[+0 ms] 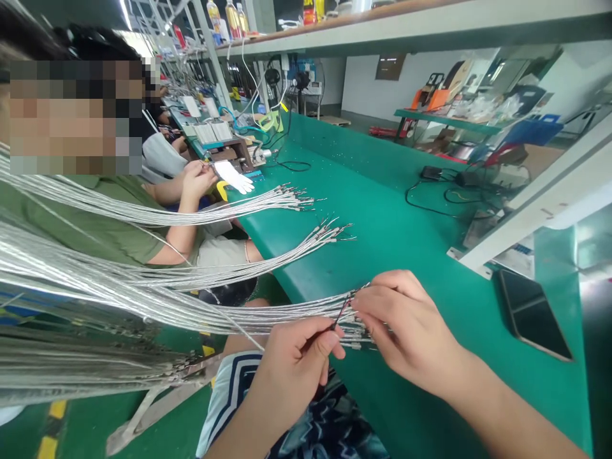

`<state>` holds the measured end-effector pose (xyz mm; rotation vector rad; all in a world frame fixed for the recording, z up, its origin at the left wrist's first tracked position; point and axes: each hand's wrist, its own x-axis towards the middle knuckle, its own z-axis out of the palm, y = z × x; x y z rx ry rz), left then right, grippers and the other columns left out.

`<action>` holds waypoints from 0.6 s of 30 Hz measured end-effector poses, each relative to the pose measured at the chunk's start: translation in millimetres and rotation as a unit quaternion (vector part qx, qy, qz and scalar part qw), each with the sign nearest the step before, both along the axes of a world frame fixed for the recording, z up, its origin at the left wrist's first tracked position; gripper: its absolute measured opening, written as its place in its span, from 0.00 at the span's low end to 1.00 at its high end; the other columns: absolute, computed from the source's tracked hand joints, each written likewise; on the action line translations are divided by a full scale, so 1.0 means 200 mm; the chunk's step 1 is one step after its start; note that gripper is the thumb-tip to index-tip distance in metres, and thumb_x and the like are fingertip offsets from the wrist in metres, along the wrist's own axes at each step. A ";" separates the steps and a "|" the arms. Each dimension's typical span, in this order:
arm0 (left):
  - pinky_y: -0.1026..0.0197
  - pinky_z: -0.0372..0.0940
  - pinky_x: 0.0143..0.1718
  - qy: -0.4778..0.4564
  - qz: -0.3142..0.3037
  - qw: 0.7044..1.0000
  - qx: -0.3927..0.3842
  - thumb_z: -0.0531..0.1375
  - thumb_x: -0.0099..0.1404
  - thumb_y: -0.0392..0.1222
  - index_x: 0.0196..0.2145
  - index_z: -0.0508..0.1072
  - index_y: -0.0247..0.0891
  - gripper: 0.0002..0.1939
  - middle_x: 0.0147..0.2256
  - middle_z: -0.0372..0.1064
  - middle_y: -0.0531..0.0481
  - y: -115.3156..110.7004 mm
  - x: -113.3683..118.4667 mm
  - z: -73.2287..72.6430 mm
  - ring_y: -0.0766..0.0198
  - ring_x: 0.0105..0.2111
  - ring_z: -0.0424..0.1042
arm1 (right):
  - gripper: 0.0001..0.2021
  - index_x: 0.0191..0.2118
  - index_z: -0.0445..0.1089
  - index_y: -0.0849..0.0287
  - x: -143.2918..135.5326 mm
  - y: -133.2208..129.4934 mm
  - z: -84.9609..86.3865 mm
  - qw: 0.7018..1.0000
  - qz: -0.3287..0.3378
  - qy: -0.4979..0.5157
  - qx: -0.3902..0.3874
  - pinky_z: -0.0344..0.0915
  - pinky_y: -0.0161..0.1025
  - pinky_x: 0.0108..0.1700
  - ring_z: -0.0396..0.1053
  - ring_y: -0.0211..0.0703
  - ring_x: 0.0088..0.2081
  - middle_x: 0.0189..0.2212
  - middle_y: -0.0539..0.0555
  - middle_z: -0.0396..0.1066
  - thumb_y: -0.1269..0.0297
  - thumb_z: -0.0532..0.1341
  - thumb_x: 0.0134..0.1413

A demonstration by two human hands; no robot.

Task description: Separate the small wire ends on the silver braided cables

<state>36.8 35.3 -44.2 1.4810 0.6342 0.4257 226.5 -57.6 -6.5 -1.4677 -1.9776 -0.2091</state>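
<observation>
Both hands meet over the table edge at the end of the nearest bundle of silver braided cables. My left hand is closed, thumb and index finger pinching a thin dark wire. The upper end of that wire runs to my right hand, whose fingertips are pinched together on it. Under the right fingers, more cable ends with pale sleeves lie on the green tabletop; some are hidden. Two further bundles, the middle cables and the far cables, rest with their stripped dark tips on the table.
A black phone lies at the right, beside a white metal post. A co-worker in a green shirt sits at the left, near a white glove. Black cords lie farther back. A shelf runs overhead.
</observation>
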 end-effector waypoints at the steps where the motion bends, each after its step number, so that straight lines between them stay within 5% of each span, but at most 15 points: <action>1: 0.69 0.57 0.18 -0.001 0.001 1.000 0.002 0.58 0.73 0.45 0.40 0.77 0.35 0.12 0.30 0.76 0.49 0.00 0.00 0.00 0.73 0.18 0.64 | 0.17 0.52 0.66 0.56 0.01 0.00 0.00 1.000 0.012 0.002 0.004 0.64 0.51 0.44 0.66 0.52 0.45 0.43 0.54 0.78 0.81 0.59 0.62; 7: 0.69 0.56 0.20 0.015 -0.015 1.000 0.014 0.56 0.74 0.47 0.35 0.76 0.35 0.15 0.30 0.75 0.48 0.00 -0.01 -0.01 0.72 0.18 0.64 | 0.18 0.54 0.65 0.55 0.01 0.00 0.00 0.996 0.085 0.006 -0.028 0.66 0.54 0.47 0.67 0.51 0.42 0.44 0.55 0.78 0.81 0.58 0.62; 18: 0.68 0.56 0.21 0.025 -0.028 0.999 0.021 0.54 0.76 0.51 0.36 0.77 0.36 0.19 0.26 0.71 0.50 0.00 -0.03 0.02 0.70 0.20 0.64 | 0.16 0.54 0.67 0.53 0.01 0.02 -0.02 0.996 0.075 0.041 -0.016 0.69 0.54 0.43 0.68 0.54 0.46 0.45 0.57 0.77 0.77 0.58 0.65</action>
